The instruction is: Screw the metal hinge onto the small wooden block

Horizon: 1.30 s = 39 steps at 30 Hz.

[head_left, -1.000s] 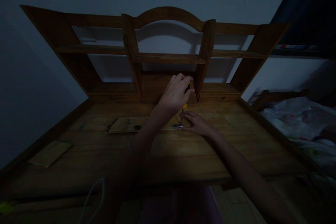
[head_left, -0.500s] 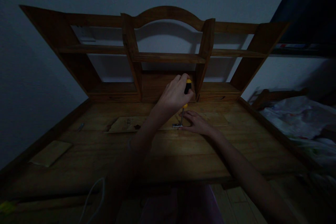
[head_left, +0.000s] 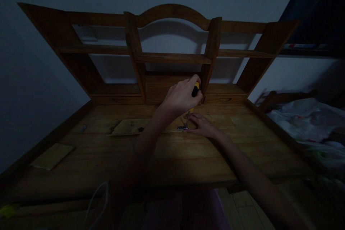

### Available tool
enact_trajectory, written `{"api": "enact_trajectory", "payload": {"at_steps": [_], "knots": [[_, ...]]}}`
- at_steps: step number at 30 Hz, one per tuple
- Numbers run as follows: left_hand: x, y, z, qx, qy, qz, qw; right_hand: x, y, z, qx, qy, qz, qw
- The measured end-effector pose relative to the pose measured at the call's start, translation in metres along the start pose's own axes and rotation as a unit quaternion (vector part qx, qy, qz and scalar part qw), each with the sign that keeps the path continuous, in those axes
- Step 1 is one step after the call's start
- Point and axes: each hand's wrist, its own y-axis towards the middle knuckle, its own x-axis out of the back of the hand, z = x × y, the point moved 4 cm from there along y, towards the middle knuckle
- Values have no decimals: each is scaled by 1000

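Note:
My left hand (head_left: 182,95) is wrapped around the yellow and black handle of a screwdriver (head_left: 195,90). The thin shaft slants down, its tip at the right end of a small shiny metal piece (head_left: 182,128), perhaps a latch or hinge. That piece lies at the front edge of a thin, worn wooden board (head_left: 129,126) on the desk. Beside it my right hand (head_left: 201,125) rests low, thumb and fingers spread on either side of the screwdriver tip. Whether the right fingertips touch the metal piece cannot be made out.
A wooden desk (head_left: 188,158) carries a shelf hutch (head_left: 172,58) along its back. To the left lie a flat, pale rectangular piece (head_left: 53,156) and a small object (head_left: 83,129). A white cord (head_left: 93,197) hangs at the lower left. Plastic bags (head_left: 304,118) sit at the right. The room is dim.
My left hand and the screwdriver handle have tilted slightly to the right, while the tip stays at the metal piece. My right hand has barely moved.

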Motion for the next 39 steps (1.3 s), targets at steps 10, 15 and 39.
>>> {"api": "enact_trajectory", "payload": {"at_steps": [10,15,39], "knots": [[-7,4,11,-13,13,-24,1000,1,-1,2,-2,-3,-2,1000],[-2,3,10,-27,0,-12,1000,1,0,2,2,-4,1,1000],[0,2,7,-19,-19,0,1000,0,-1,0,-1,-6,2,1000]]}}
